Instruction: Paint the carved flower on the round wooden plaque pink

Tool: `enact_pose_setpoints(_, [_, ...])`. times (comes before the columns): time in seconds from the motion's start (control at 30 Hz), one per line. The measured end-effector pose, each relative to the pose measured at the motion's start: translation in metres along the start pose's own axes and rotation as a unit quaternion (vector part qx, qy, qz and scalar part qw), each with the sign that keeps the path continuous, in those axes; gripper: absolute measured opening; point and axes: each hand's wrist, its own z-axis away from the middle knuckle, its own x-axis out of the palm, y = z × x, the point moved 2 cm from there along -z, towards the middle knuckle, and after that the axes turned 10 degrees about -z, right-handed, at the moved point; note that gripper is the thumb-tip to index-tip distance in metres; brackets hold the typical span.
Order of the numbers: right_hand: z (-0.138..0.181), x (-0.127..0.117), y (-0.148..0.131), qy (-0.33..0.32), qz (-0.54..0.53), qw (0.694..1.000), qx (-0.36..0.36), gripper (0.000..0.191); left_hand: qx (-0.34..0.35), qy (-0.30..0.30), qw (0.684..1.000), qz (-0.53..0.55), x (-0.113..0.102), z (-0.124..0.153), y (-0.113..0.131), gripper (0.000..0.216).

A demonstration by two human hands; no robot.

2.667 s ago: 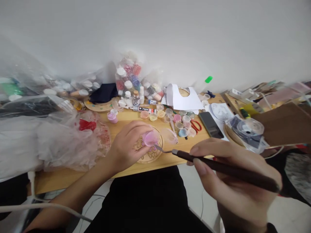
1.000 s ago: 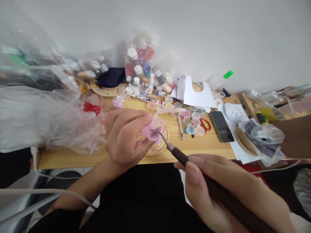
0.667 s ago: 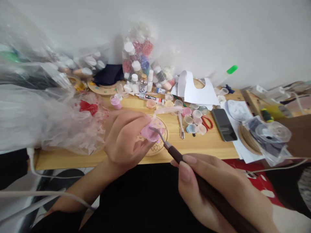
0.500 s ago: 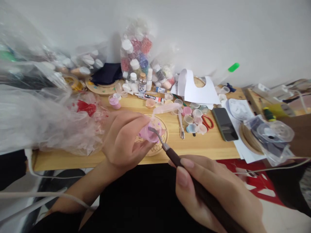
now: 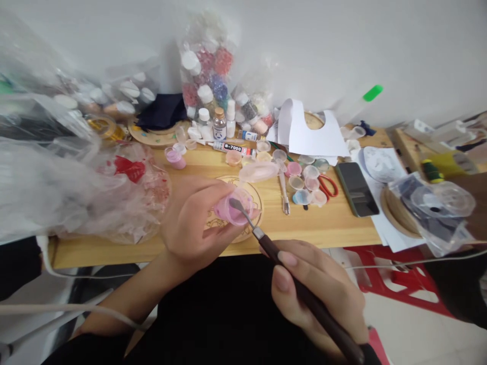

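My left hand [image 5: 194, 225] grips a small clear cup of pink paste [image 5: 233, 208], tilted toward me, its open lid [image 5: 258, 172] hanging off the far side. My right hand [image 5: 315, 294] holds a dark-handled metal spatula tool [image 5: 289, 276]; its bent metal tip sits inside the cup's mouth. Under the cup lies a round wooden disc [image 5: 249, 228] with an engraved flower pattern, partly hidden by my left hand, near the front edge of the wooden table [image 5: 327, 228].
Several small paint cups [image 5: 304, 177], red scissors [image 5: 329, 186], a second tool [image 5: 283, 190] and a B-7000 glue tube [image 5: 232, 148] lie behind the disc. A phone [image 5: 355, 188] sits to the right. Crumpled plastic bags [image 5: 76, 187] fill the left; bottles [image 5: 218, 124] stand by the wall.
The spatula tip went from beside the cup into its mouth. My right hand drew closer to my body and lower. The view shifted slightly left.
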Motion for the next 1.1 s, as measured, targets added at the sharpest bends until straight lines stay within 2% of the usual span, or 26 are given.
enact_pose_setpoints(0.17, [0.011,-0.009,0.004,-0.016,-0.016,1.0,0.01,0.032,-0.036,-0.009,0.999,0.025,0.008,0.003,0.0,0.036])
enact_pose_setpoints(0.27, [0.014,-0.007,0.008,0.0,-0.028,0.999,0.025,0.029,-0.035,-0.02,0.999,0.021,0.011,0.002,-0.002,0.032])
enact_pose_setpoints(0.37, [0.015,0.004,0.016,0.075,-0.042,0.996,0.012,0.024,-0.049,-0.05,0.997,0.02,0.016,0.003,-0.008,0.031])
enact_pose_setpoints(0.5, [0.02,0.018,0.032,0.185,-0.085,0.979,-0.008,0.013,-0.061,-0.124,0.989,0.051,0.029,0.007,-0.022,0.026])
enact_pose_setpoints(0.63, [0.032,0.019,0.051,0.248,-0.158,0.952,0.084,0.006,-0.07,-0.221,0.968,0.097,0.042,0.012,-0.047,0.021])
enact_pose_setpoints(0.73, [0.047,0.014,0.065,0.303,-0.204,0.92,0.144,0.007,-0.078,-0.225,0.967,0.088,0.05,0.016,-0.074,0.023])
enact_pose_setpoints(0.87, [0.065,0.01,0.076,0.29,-0.183,0.918,0.2,0.01,-0.047,-0.152,0.985,0.073,0.066,0.024,-0.11,0.037])
enact_pose_setpoints(0.9, [0.069,0.01,0.077,0.28,-0.175,0.92,0.21,0.009,-0.044,-0.162,0.983,0.072,0.071,0.026,-0.117,0.042])
enact_pose_setpoints(0.97, [0.074,0.009,0.077,0.256,-0.163,0.926,0.226,0.007,-0.089,-0.189,0.976,0.056,0.079,0.031,-0.128,0.049])
enact_pose_setpoints(1.1, [0.076,0.009,0.074,0.205,-0.127,0.942,0.233,0.006,-0.155,-0.202,0.965,0.068,0.079,0.036,-0.134,0.054])
